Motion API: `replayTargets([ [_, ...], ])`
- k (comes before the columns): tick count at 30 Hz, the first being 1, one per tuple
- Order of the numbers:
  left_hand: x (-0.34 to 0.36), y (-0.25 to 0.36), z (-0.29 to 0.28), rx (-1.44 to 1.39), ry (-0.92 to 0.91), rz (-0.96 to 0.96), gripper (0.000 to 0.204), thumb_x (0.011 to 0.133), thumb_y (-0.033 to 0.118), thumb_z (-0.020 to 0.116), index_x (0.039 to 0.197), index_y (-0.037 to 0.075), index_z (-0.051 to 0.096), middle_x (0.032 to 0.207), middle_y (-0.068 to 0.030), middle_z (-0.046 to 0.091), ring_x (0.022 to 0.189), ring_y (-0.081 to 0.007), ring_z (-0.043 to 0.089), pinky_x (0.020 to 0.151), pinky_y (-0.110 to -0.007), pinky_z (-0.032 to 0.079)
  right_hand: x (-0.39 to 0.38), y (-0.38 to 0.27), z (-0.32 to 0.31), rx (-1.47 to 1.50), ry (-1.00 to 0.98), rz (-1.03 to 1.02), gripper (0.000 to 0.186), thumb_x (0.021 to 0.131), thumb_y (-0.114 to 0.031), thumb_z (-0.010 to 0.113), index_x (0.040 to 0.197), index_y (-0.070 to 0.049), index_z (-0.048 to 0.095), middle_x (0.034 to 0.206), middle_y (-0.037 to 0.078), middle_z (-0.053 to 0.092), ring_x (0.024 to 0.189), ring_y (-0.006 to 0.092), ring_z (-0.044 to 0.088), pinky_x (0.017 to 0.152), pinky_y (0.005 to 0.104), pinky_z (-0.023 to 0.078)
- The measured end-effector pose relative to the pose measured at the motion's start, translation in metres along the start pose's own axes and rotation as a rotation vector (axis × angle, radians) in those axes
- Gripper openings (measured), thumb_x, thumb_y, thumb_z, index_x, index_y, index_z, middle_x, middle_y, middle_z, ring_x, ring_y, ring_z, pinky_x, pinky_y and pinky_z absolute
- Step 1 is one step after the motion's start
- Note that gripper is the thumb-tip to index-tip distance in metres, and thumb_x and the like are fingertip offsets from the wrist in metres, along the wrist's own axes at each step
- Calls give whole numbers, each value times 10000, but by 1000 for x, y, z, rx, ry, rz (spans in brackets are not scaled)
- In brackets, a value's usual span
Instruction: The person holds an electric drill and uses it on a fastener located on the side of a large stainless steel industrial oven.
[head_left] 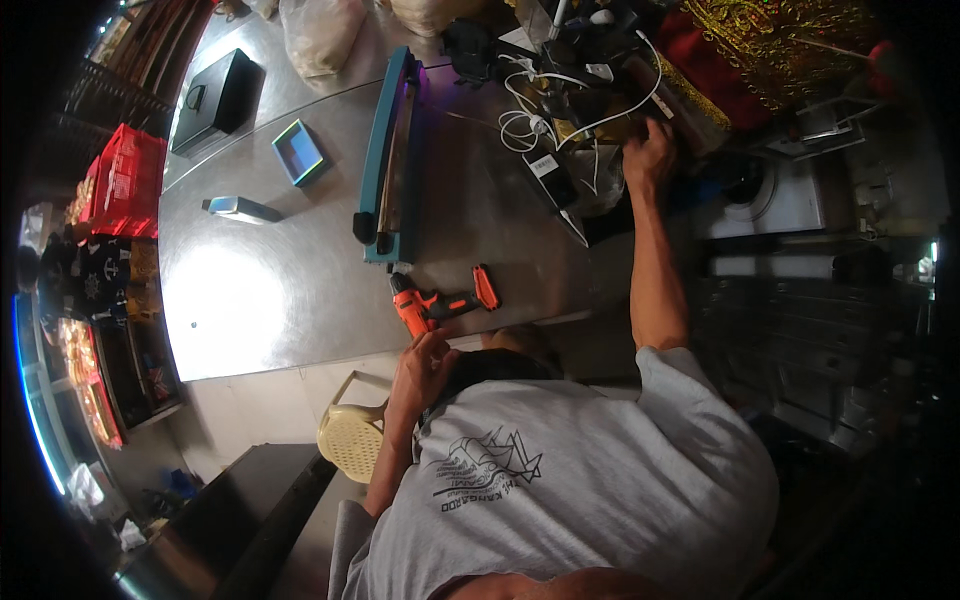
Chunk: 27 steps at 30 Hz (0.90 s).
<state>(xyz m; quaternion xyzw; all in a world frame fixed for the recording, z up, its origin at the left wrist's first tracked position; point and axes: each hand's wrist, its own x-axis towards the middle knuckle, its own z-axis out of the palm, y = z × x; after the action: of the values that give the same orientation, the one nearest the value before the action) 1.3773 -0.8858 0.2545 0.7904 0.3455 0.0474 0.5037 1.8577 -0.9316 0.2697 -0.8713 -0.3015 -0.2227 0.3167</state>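
Observation:
My left hand point(424, 366) is at the near edge of the steel table point(260, 300), fingers curled, just below an orange and black cordless drill point(440, 301) that lies on its side. Whether the fingers touch the drill is unclear. My right hand point(650, 155) reaches far out at the table's right end into a tangle of white cables point(535, 105) and black chargers. Its fingertips are hidden in the clutter, so I cannot see what it grips.
A long teal bag sealer point(385, 150) lies beyond the drill. Further left are a small blue box point(299, 152), a flat silver piece point(240, 208), a black cash box point(214, 100) and a red crate point(126, 180). A cream plastic stool point(352, 436) stands below the table edge.

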Motion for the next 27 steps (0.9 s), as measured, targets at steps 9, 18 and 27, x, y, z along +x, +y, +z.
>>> replayTargets([
  [9, -88, -59, -9, -60, 232, -20, 342, 929, 212, 654, 1223, 45, 606, 979, -137, 636, 795, -281, 644, 742, -386, 527, -218, -107, -70, 305, -785, -127, 254, 863, -115, 729, 1080, 9, 682, 1018, 135, 701, 900, 247, 672, 834, 349, 533],
  [18, -226, -118, 6, -184, 625, -367, 364, 906, 210, 689, 1209, 27, 606, 1010, -126, 662, 831, -277, 664, 744, -375, 537, -292, -213, 2, 149, -1189, -743, 736, 700, -162, 796, 1344, 3, 479, 1212, 230, 612, 1167, 428, 544, 1000, 470, 438],
  [27, -367, -44, -19, -108, 1747, -538, 380, 906, 209, 701, 1228, 25, 620, 1007, -100, 681, 929, -181, 656, 850, -317, 534, -305, -242, 38, 284, -1413, -968, 627, 672, -120, 727, 1271, -12, 577, 1044, 230, 687, 970, 389, 662, 870, 437, 486],
])
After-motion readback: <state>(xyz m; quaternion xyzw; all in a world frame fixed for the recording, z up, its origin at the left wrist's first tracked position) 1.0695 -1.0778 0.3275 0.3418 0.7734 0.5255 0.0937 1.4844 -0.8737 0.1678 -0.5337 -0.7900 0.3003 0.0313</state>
